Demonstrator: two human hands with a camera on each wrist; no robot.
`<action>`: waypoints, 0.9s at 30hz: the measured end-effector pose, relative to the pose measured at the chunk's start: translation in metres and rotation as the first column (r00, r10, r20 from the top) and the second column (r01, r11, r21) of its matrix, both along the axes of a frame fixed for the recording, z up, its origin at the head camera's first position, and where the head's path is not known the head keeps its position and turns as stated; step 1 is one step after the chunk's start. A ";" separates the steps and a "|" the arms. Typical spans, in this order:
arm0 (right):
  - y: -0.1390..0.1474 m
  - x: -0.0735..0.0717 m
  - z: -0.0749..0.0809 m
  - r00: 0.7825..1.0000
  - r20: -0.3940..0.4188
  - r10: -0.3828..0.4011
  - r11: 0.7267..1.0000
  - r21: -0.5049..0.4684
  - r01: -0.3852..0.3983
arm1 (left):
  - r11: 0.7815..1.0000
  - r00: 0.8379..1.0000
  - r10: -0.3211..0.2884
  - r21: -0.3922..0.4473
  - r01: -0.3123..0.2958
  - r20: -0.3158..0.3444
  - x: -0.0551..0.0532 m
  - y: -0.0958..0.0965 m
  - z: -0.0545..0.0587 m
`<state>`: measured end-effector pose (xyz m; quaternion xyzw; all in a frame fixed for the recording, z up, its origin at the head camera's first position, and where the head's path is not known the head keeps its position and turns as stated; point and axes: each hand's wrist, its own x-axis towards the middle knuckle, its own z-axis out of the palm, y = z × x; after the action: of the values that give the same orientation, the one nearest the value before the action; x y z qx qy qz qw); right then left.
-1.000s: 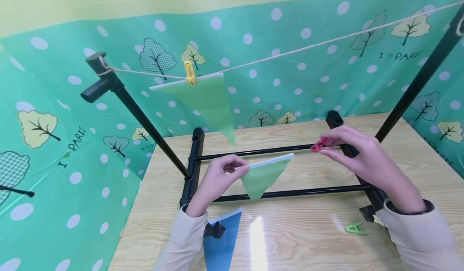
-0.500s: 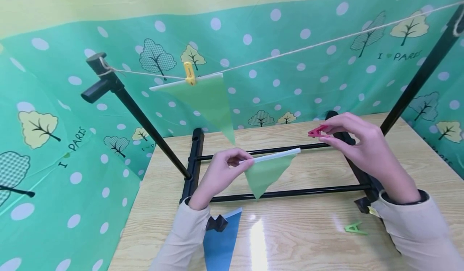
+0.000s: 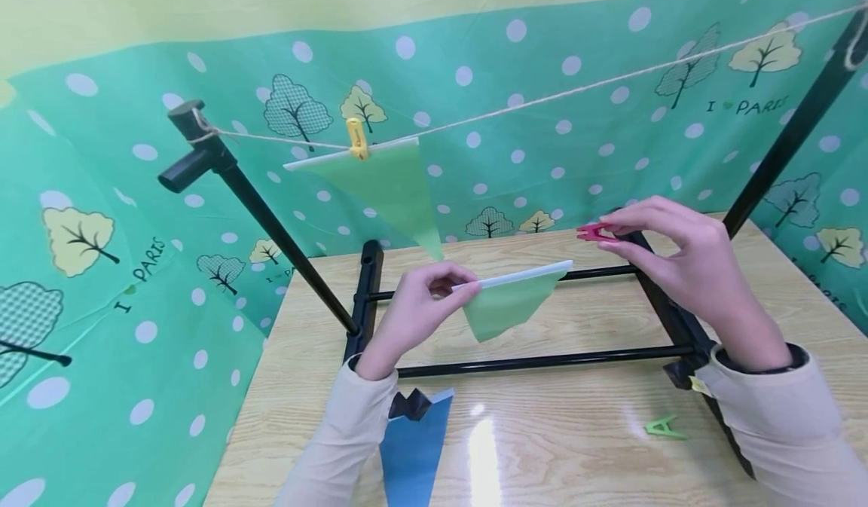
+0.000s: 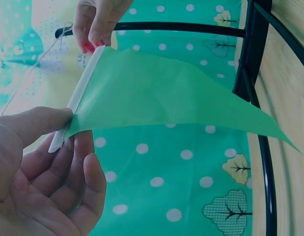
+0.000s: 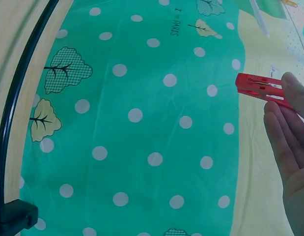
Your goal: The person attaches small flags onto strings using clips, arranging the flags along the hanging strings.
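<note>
My left hand [image 3: 430, 307] pinches one end of the white top edge of a green triangular pennant [image 3: 511, 303], whose cloth hangs below. In the left wrist view the pennant [image 4: 166, 93] stretches out to a narrow tip. Off to the right, my right hand [image 3: 685, 258] holds a red clothespin [image 3: 595, 232] between thumb and fingers, its nose toward the pennant. The right wrist view shows this clothespin [image 5: 260, 87] from close by. Above both hands runs a white string [image 3: 583, 85]. Another green pennant [image 3: 393, 183] hangs from it by a yellow clothespin [image 3: 356, 139].
Black poles [image 3: 264, 221] carry the string, standing on a black base frame [image 3: 542, 360] on the wooden table [image 3: 556, 462]. A blue pennant [image 3: 417, 454] lies at front left, a green clothespin [image 3: 666, 427] at front right. Behind hangs a patterned green curtain [image 3: 515, 130].
My left hand has risen and shifted slightly right with the pennant. The right hand has also risen, and the red clothespin has turned to lie more level.
</note>
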<state>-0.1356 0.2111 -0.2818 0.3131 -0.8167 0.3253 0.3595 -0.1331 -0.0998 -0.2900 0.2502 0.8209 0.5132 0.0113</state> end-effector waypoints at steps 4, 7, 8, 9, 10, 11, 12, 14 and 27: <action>-0.002 -0.001 0.008 0.999 -0.038 -0.003 1.000 -0.007 0.003 | 1.000 1.000 -0.007 0.005 0.007 -0.025 -0.004 0.000 -0.003; -0.004 -0.002 0.013 0.998 -0.057 -0.021 1.000 -0.013 0.020 | 1.000 0.999 -0.008 0.006 0.008 -0.035 -0.011 0.000 -0.009; -0.005 -0.002 0.014 0.998 -0.059 -0.027 0.999 -0.018 0.026 | 1.000 0.999 -0.009 0.002 0.009 -0.041 -0.014 -0.001 -0.012; -0.005 -0.002 0.016 0.998 -0.061 -0.033 0.999 -0.017 0.032 | 1.000 0.999 -0.011 0.003 0.011 -0.046 -0.016 -0.001 -0.014; -0.006 -0.003 0.017 0.997 -0.061 -0.037 0.999 -0.021 0.036 | 1.000 0.999 -0.012 0.004 0.013 -0.051 -0.018 -0.001 -0.016; -0.006 -0.003 0.018 0.997 -0.062 -0.041 0.999 -0.021 0.040 | 1.000 0.998 -0.017 0.007 0.017 -0.058 -0.019 -0.001 -0.015; -0.007 -0.004 0.019 0.997 -0.064 -0.042 0.999 -0.022 0.041 | 1.000 0.998 -0.020 0.009 0.021 -0.065 -0.020 -0.001 -0.015; -0.008 -0.005 0.021 0.996 -0.073 -0.049 0.999 -0.018 0.047 | 0.999 0.997 -0.030 0.020 0.032 -0.076 -0.021 0.000 -0.013; -0.013 -0.009 0.034 0.990 -0.125 -0.064 0.994 -0.092 0.052 | 0.997 0.996 -0.016 0.072 0.022 -0.083 -0.028 0.008 0.002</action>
<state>-0.1443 0.1980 -0.2474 0.2931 -0.7855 0.3297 0.4339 -0.1609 -0.0922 -0.2880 0.2790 0.7991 0.5319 -0.0269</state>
